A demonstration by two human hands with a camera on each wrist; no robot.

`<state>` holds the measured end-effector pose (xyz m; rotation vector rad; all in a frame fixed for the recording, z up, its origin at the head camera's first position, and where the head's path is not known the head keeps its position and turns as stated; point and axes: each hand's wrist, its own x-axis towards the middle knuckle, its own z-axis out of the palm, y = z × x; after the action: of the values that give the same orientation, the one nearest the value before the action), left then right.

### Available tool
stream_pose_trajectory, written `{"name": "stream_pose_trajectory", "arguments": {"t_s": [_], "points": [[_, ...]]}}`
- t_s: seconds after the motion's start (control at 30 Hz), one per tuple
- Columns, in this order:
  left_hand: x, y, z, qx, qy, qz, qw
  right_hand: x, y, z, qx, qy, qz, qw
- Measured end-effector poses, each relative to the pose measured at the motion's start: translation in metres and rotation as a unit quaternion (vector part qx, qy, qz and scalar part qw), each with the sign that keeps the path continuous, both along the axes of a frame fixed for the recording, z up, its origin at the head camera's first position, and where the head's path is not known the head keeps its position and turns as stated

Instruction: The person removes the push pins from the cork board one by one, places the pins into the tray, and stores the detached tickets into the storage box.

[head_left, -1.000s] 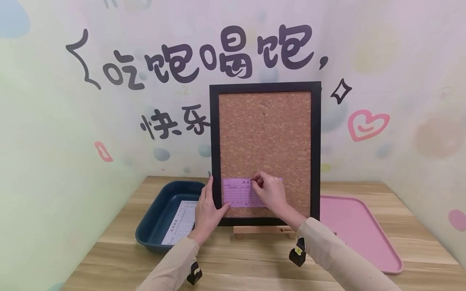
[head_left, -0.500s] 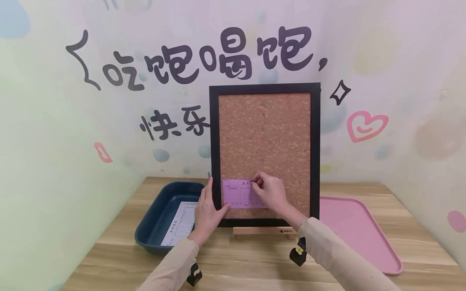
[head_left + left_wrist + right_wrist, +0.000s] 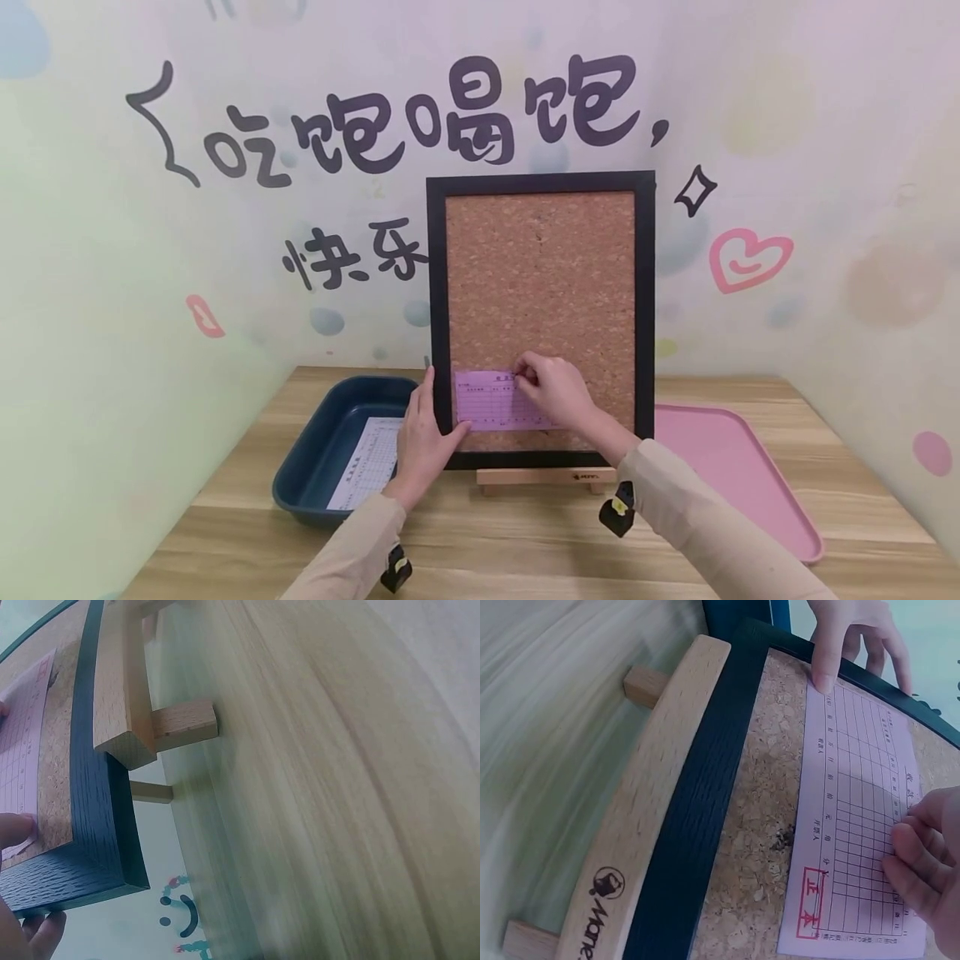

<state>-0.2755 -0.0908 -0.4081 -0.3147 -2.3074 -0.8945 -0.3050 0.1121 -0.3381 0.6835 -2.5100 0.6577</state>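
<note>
A cork board (image 3: 540,283) in a black frame stands upright on a small wooden easel (image 3: 525,477). Low on the cork lies a pink printed receipt slip (image 3: 483,400), its red stamp showing in the right wrist view. My left hand (image 3: 424,433) grips the frame's left side, with the thumb pressing the slip's lower left corner and the fingers behind the frame. At the slip's upper edge, near its middle, my right hand (image 3: 558,392) pinches a small dark pin-like thing, mostly hidden by the fingertips. The right hand covers the slip's right part in the head view.
On the left of the wooden table (image 3: 525,550) stands a dark blue tray (image 3: 288,479) holding white printed sheets (image 3: 367,462). A flat pink tray (image 3: 742,475) lies at the right, partly behind the board. Close behind is a wall (image 3: 750,125) with writing.
The head view has shifted slightly, so the scene sits a little further left. Both hands keep their places on the board and slip; the right forearm has risen slightly.
</note>
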Motion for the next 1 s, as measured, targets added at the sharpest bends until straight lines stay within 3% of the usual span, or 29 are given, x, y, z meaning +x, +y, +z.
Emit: {"name": "stream_pose_trajectory", "arguments": {"t_s": [0.33,0.6,0.83,1.0], "points": [[0.0,0.001,0.0,0.0,-0.003,0.004,1.0,-0.001,0.001,-0.007,-0.034,0.027,0.005,0.999],[-0.001,0.0,-0.002,0.0,0.0,0.002,1.0,0.004,-0.008,-0.011,-0.046,0.061,-0.025,0.9968],[-0.001,-0.001,-0.003,-0.005,0.012,0.002,0.9999,0.006,-0.015,-0.017,-0.027,0.108,-0.05,0.9926],[-0.001,-0.001,-0.003,-0.004,0.011,0.001,0.9999,0.006,-0.014,-0.013,-0.019,0.096,-0.045,0.9942]]}}
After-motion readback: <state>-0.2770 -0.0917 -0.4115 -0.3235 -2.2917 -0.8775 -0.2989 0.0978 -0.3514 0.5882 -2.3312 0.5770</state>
